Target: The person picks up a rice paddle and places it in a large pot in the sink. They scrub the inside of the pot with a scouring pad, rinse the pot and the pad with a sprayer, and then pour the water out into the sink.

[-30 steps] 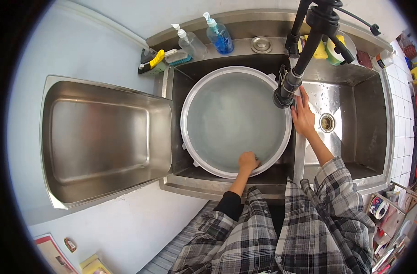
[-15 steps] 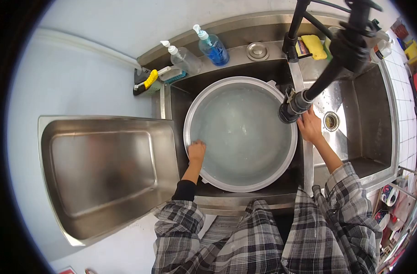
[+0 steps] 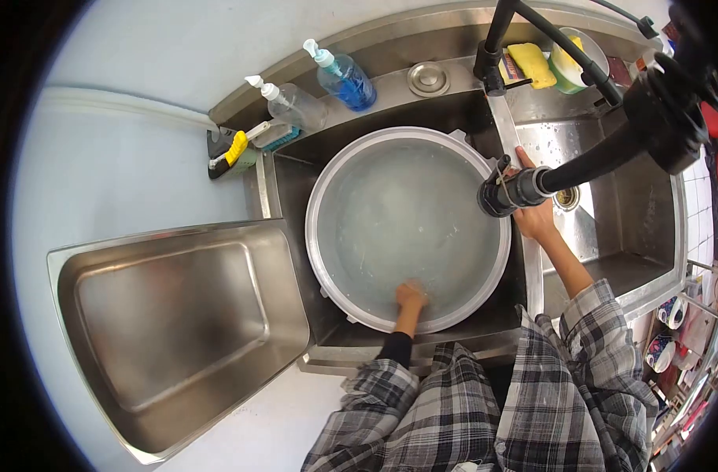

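A large round metal pot [image 3: 315, 259] full of cloudy water stands in the left sink basin. My left hand [image 3: 410, 296] dips into the water just inside the front rim, its fingers blurred under the surface. On the metal divider [image 3: 534, 275] between the two basins lies my right hand [image 3: 538, 219], fingers stretched away from me. Partly covering that hand in this view is the black faucet's spray head [image 3: 516, 191], which hangs by the pot's right rim.
A rectangular steel pan [image 3: 178, 315] sits left of the sink. Along the back ledge are a clear pump bottle [image 3: 300, 108], a blue pump bottle [image 3: 347, 82], a metal lid [image 3: 428, 79] and a yellow sponge [image 3: 532, 65]. A yellow-handled tool [image 3: 237, 148] leans at the left corner.
My left hand has moved from the pot's left rim rightward and toward me, into the water near the front. The right hand stays on the divider. The camera view has shifted slightly.
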`<state>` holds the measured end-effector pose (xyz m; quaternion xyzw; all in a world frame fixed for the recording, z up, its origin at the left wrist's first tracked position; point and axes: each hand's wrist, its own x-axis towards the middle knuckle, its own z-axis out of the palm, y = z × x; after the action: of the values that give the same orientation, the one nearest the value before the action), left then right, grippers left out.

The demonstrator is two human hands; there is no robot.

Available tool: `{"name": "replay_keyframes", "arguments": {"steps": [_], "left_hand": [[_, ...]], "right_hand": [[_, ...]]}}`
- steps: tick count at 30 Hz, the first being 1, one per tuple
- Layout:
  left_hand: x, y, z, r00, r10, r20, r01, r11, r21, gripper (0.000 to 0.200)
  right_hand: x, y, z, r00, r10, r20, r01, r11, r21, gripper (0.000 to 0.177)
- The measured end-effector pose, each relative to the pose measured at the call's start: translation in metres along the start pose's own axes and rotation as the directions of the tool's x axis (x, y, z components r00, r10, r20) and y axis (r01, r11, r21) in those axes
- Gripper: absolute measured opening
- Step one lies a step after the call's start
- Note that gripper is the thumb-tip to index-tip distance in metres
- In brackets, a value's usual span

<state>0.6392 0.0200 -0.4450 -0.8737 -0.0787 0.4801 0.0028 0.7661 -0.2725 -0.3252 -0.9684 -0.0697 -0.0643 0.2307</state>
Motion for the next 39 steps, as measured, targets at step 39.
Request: {"name": "replay_keyframes", "arguments": {"steps": [39], "left_hand": [[0.028,-0.152,-0.109,0.729,0.404,-0.553,0.063,0.764,0.642,0.009]], "right_hand": [[0.001,0.006,0.004,0.991,0.102,0.085,-0.121,0.955,0.272,0.033]]}}
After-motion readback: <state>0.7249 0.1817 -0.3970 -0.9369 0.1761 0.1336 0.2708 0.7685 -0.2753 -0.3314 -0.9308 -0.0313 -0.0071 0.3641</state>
